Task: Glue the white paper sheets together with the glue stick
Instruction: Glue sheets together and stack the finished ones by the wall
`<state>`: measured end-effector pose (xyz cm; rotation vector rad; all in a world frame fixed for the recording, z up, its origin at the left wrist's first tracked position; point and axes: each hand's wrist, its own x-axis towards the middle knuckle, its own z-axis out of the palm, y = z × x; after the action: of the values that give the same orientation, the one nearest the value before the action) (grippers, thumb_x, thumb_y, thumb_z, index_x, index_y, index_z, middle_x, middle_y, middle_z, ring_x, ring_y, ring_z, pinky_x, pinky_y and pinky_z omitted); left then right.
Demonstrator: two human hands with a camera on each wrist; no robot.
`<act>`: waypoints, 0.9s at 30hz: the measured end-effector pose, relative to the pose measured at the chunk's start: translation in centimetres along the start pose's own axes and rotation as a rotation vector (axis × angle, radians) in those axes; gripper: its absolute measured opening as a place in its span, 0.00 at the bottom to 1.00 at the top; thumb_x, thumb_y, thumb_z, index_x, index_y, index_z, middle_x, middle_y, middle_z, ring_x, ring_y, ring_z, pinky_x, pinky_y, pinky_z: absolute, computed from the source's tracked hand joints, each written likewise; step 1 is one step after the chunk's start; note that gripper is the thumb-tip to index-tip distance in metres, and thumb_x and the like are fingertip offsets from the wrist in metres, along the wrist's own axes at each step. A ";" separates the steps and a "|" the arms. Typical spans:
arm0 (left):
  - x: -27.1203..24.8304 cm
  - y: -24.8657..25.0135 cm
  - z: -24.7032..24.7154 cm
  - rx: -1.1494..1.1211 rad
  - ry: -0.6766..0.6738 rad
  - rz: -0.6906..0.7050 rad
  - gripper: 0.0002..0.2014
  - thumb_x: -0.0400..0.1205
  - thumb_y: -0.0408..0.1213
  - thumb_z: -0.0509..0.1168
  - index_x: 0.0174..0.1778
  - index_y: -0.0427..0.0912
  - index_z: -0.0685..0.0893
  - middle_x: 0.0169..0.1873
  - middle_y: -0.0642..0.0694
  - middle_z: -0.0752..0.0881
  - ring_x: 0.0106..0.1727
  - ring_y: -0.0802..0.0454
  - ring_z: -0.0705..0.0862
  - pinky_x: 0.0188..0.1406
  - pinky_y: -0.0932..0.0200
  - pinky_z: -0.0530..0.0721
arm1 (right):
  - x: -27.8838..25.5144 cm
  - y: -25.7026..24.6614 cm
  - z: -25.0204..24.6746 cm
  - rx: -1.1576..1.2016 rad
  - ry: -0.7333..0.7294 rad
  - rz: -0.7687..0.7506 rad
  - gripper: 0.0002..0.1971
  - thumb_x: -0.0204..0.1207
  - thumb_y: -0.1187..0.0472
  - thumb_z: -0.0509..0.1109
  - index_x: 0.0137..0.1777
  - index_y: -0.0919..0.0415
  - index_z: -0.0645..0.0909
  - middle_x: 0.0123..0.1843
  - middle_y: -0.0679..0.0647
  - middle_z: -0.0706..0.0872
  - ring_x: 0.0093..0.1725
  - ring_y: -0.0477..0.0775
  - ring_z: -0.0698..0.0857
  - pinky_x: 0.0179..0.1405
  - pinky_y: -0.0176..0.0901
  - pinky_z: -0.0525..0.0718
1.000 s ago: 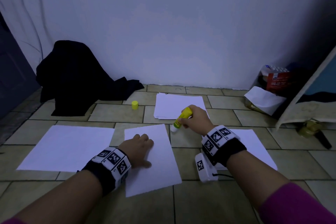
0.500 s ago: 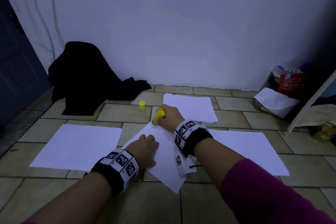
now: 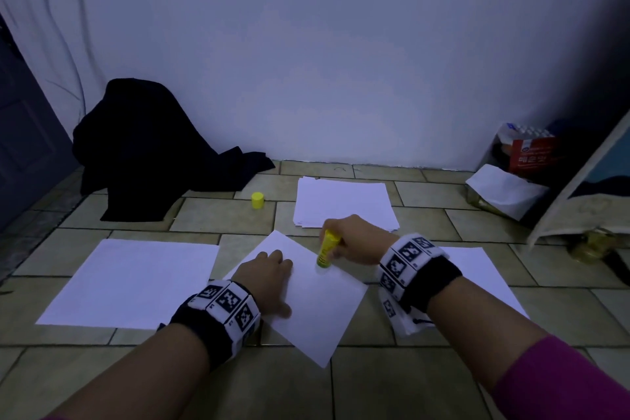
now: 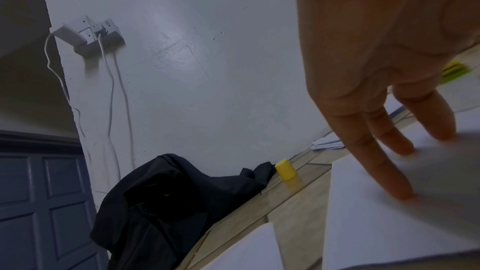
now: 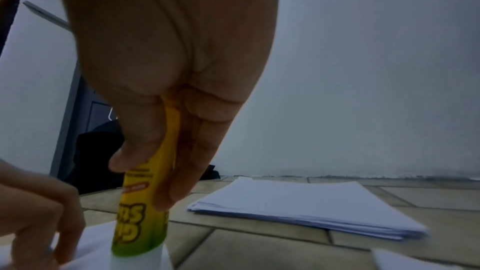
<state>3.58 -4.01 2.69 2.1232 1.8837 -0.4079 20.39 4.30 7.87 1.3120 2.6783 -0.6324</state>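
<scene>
A white sheet [image 3: 317,310] lies turned like a diamond on the tiled floor in front of me. My left hand [image 3: 267,274] presses it down with straight fingers [image 4: 397,188]. My right hand [image 3: 354,240] grips the yellow glue stick [image 3: 326,248] [image 5: 145,213], its white tip down on the sheet's upper right edge. Other single sheets lie to the left [image 3: 133,280] and to the right [image 3: 477,266], the right one partly hidden by my forearm. A stack of white sheets [image 3: 344,203] [image 5: 311,206] sits just beyond my right hand.
The glue stick's yellow cap [image 3: 257,200] [image 4: 285,169] stands on a tile left of the stack. A black cloth heap [image 3: 150,147] lies against the wall at the back left. A red box [image 3: 531,153] and crumpled white paper [image 3: 504,191] sit at the back right.
The middle sheet has turned from nearly straight to a diamond angle under my left hand. My right hand brought the glue stick from the floor beside the sheet onto its upper right edge.
</scene>
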 end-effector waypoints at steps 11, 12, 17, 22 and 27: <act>0.6 -0.4 0.3 0.054 0.019 0.031 0.28 0.84 0.38 0.59 0.80 0.51 0.60 0.71 0.43 0.67 0.68 0.43 0.71 0.52 0.55 0.73 | -4.4 4.9 -0.4 -0.034 -0.040 0.010 0.15 0.75 0.61 0.74 0.60 0.58 0.79 0.56 0.55 0.84 0.48 0.48 0.78 0.47 0.41 0.79; 0.5 -0.5 0.3 0.064 0.020 0.040 0.29 0.84 0.38 0.59 0.81 0.54 0.58 0.71 0.43 0.67 0.69 0.43 0.70 0.54 0.55 0.73 | -4.4 5.1 -0.6 -0.014 -0.012 0.025 0.14 0.74 0.61 0.74 0.59 0.58 0.80 0.55 0.55 0.84 0.47 0.49 0.78 0.46 0.41 0.80; 0.1 -0.3 0.1 0.079 0.014 0.023 0.27 0.83 0.50 0.61 0.78 0.53 0.63 0.71 0.41 0.65 0.67 0.41 0.74 0.60 0.50 0.77 | -3.8 5.3 -1.4 0.211 0.315 0.100 0.11 0.74 0.63 0.73 0.56 0.61 0.82 0.48 0.53 0.84 0.46 0.49 0.80 0.38 0.33 0.76; 0.1 0.4 -0.1 0.111 0.096 0.077 0.32 0.78 0.56 0.66 0.73 0.40 0.69 0.72 0.42 0.62 0.69 0.43 0.69 0.63 0.50 0.77 | -1.5 4.5 -0.6 0.303 0.391 0.140 0.12 0.74 0.63 0.73 0.56 0.64 0.81 0.53 0.58 0.86 0.46 0.50 0.80 0.36 0.32 0.74; 0.2 0.7 0.2 0.008 0.057 0.187 0.28 0.82 0.45 0.64 0.78 0.46 0.65 0.77 0.46 0.62 0.74 0.46 0.65 0.66 0.47 0.76 | 1.0 2.9 0.3 0.324 0.382 0.177 0.14 0.75 0.64 0.72 0.60 0.65 0.80 0.58 0.61 0.84 0.56 0.57 0.82 0.49 0.42 0.80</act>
<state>4.34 -4.00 2.41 2.3135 1.6951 -0.3181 21.94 6.48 6.39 1.9045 2.7773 -0.9038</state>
